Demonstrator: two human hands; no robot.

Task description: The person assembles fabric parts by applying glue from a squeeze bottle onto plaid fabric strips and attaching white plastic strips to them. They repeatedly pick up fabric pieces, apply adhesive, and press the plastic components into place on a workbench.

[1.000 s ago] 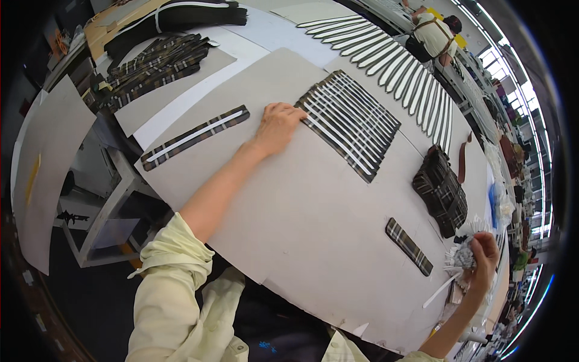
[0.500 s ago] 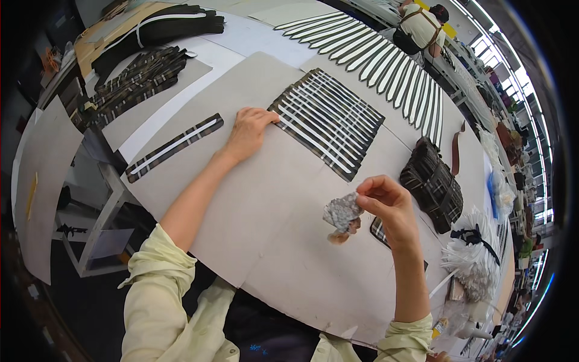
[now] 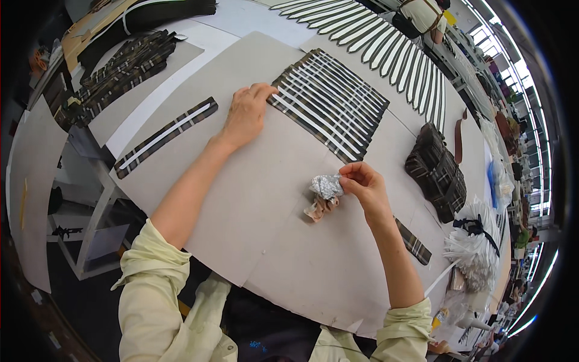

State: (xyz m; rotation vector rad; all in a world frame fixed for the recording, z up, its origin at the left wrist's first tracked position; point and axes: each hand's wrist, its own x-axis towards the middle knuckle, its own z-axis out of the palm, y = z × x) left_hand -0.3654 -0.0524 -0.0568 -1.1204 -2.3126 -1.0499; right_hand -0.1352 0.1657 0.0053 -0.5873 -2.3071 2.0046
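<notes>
Several dark plaid strips with white bands along their middles lie side by side in a block on the grey board. My left hand is closed at the block's near left corner, its fingertips on the end of the nearest strip. Between the thumb and fingers of my right hand is a crumpled grey-white cloth with a tan, rumpled piece hanging below it. This hand is just in front of the block's near right corner, with the cloth apart from the strips.
One plaid strip lies apart at left; another is partly behind my right forearm. Pointed white-and-dark strips fan out at the back. A tied plaid bundle and a white strip bundle lie right. A person works beyond.
My right hand has moved left and slightly up with the cloth, nearer the front corner of the block. My left hand keeps its place at the strip end. The whole view has shifted a little.
</notes>
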